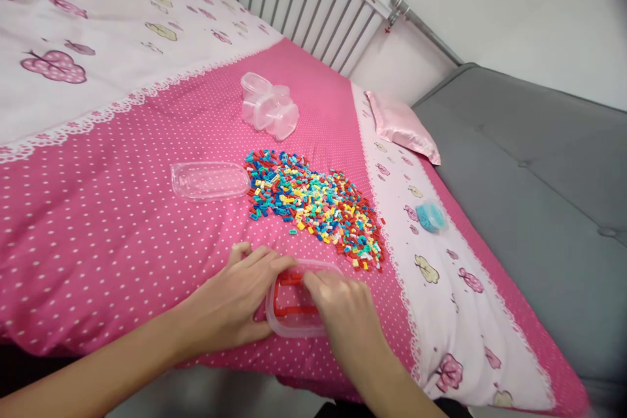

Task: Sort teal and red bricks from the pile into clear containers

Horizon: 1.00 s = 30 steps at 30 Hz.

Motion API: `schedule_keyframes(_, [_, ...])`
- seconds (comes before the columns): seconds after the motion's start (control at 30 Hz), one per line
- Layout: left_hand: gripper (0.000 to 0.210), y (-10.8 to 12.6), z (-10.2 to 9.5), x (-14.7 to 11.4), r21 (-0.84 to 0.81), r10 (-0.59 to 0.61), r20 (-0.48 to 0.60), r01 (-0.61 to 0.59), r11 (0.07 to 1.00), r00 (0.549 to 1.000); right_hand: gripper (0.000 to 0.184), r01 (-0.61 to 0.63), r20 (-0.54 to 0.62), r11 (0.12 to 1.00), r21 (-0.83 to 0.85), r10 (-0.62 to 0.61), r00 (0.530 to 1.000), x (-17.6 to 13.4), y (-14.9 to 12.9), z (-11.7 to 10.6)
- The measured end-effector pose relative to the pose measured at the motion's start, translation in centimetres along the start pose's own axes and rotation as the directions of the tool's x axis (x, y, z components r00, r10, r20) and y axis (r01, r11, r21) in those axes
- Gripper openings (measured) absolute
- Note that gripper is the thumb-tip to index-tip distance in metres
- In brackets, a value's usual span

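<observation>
A clear plastic container (pixel 294 330) sits near the bed's front edge, with red plastic pieces (pixel 300 310) lined up along its inside. My left hand (pixel 240 300) grips its left side, fingers at the far rim and thumb at the near one. Over the right part of the container is my right hand (pixel 345 307), its fingers curled together and reaching inside beside the red pieces. What those fingertips hold, if anything, is hidden. Just beyond lies a spread pile of small colourful bricks (pixel 313 199). A clear lid (pixel 210 181) lies flat at the pile's left.
Several clear tubs (pixel 269 108) stand together farther back on the pink dotted bedspread (pixel 122 222). To the right are a small tub with blue contents (pixel 431 217) and a pink pillow (pixel 402 127). A grey headboard (pixel 529 209) borders the right side.
</observation>
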<state>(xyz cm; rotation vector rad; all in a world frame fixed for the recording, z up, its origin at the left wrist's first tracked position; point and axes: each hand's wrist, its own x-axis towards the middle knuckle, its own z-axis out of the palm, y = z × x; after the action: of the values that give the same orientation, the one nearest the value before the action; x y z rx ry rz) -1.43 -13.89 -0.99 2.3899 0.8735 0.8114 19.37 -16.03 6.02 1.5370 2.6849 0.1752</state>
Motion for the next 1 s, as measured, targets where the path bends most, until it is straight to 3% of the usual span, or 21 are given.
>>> schedule_keyframes(0.6, [0.060,0.29,-0.21,0.40,-0.042,-0.060,0.045,0.062,0.997,0.997,0.029,0.013,0.063,0.991,-0.133,-0.004,0.998,0.37,-0.36,-0.24])
schedule_keyframes(1.0, [0.059,0.34,-0.20,0.26,-0.046,-0.062,0.042,0.064,0.997,0.997,0.032,0.021,0.098,0.997,-0.076,-0.014,0.995,0.58,-0.40,-0.45])
